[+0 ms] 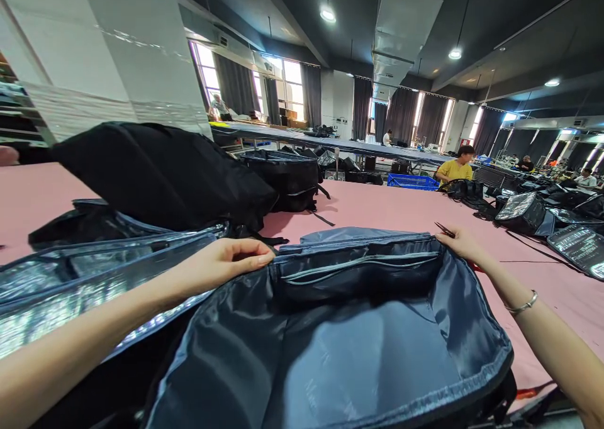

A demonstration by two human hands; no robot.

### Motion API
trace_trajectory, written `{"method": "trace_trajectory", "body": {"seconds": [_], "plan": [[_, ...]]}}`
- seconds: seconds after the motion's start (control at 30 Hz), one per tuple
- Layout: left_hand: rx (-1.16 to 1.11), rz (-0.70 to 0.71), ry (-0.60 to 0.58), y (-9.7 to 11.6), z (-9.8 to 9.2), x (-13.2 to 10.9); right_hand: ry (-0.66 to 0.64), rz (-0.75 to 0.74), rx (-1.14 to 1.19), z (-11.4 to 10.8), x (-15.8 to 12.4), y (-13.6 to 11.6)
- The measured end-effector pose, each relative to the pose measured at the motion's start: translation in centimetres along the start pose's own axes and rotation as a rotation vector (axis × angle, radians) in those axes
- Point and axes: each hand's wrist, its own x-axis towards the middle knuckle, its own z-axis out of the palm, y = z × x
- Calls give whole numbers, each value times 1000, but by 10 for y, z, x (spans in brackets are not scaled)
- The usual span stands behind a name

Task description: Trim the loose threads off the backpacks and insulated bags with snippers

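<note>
A black bag (372, 353) lies open in front of me, its dark grey-blue lining and an inner pocket with pale edging facing up. My left hand (243, 258) is closed, thumb and finger pinching the bag's far left corner. At the far right corner, my right hand (458, 245) is closed on the rim. Dark, pointed thread snips (444, 229) stick out from the same hand; the rest of them is hidden in it. The right wrist wears a bracelet (523, 303).
A silver-lined bag (94, 268) lies open at left. Behind it, black bags (170, 171) are heaped on the pink table (368, 206). More silver-lined bags (519, 209) lie at right. A person in yellow (457, 168) sits beyond, near a blue crate (412, 182).
</note>
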Motion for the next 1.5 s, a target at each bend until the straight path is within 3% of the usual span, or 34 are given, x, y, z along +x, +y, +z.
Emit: {"method": "trace_trajectory", "body": {"seconds": [0.1,0.2,0.3,0.43,0.5,0.6,0.7,0.83,1.0,1.3,1.5], "plan": [[143,77,76,-1,3,-4,26,-11,-52,-5,-10,-7],[400,274,199,1,13,-4,68,-22,-116,-12,-20,-21],[622,464,179,15,33,2,97,-143,-188,-14,-30,-47],[738,585,107,43,65,19,-111,-368,-152,-3,-31,-89],[740,567,109,55,77,30,-177,-353,-171,5,-23,-105],[683,428,118,64,85,45,-267,-247,-163,12,-2,-116],[628,339,62,65,82,59,-387,-200,-116,12,17,-117],[555,346,-62,58,76,70,-471,-186,-39,11,24,-114],[413,352,-143,48,74,73,-440,-191,-8,16,16,-109],[488,351,0,59,81,53,-346,-193,-57,15,4,-109],[469,456,-33,74,100,53,-221,-156,-147,15,-13,-117]]}}
